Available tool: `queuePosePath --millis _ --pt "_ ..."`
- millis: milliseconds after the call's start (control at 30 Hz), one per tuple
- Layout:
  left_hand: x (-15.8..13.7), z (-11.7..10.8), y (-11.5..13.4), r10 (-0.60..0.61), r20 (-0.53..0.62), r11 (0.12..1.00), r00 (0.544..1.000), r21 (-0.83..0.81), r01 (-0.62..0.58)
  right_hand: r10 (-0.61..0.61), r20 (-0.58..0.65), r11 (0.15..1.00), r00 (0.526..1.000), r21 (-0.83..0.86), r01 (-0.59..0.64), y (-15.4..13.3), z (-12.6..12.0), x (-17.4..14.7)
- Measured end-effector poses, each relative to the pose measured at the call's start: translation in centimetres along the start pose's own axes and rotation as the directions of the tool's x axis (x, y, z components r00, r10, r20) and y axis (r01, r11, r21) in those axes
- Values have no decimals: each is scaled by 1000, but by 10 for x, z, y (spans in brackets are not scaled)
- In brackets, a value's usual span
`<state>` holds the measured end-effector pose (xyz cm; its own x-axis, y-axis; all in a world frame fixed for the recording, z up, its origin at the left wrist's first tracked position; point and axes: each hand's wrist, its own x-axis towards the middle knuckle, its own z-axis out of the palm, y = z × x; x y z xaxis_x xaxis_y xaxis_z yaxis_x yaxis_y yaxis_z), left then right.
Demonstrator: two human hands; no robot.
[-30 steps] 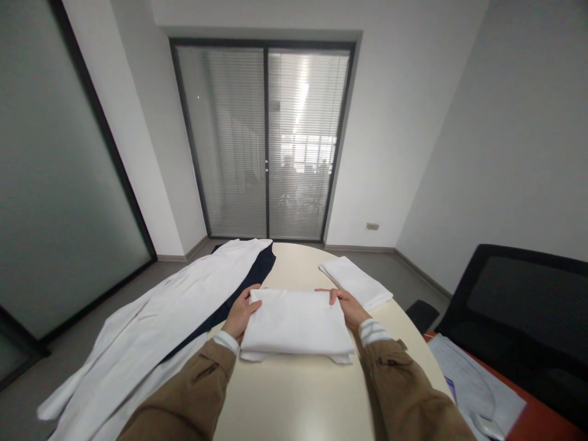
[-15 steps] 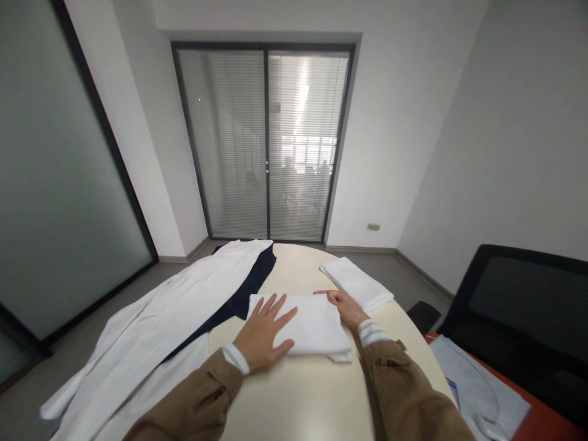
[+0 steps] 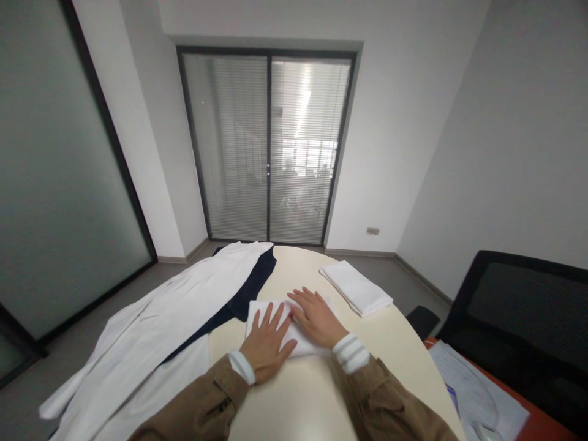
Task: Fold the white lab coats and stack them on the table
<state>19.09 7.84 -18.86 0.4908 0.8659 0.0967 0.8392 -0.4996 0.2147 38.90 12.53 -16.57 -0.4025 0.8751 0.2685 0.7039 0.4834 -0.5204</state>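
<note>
Your left hand [image 3: 266, 350] and right hand [image 3: 320, 321] lie palm-down over a folded white cloth [image 3: 301, 346], a soft, flat, roughly rectangular bundle with a plain matte surface. The left fingers are spread wide and grip nothing; the right fingers are also extended, held closer together, their tips just beside the left hand. The cloth sits beneath both sets of fingers on the pale, smooth, rounded desk [image 3: 294, 401], its far-left corner showing past your left fingers. How many layers it has is hard to tell under your hands. To your left, a long, creased white garment [image 3: 169, 306] drapes over dark navy fabric [image 3: 250, 288]; beyond your right hand, a second folded cloth [image 3: 356, 288], white and oblong, lies flat at a slant.
</note>
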Motion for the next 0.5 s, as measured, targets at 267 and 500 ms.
queuePosePath --millis 267,500 --pt "28 4 -5 -241 -8 970 970 -2 241 118 67 957 991 -274 -95 4 36 -8" --pt "36 19 -11 -156 -96 988 983 -24 155 206 4 935 978 -295 -196 10 34 -4"
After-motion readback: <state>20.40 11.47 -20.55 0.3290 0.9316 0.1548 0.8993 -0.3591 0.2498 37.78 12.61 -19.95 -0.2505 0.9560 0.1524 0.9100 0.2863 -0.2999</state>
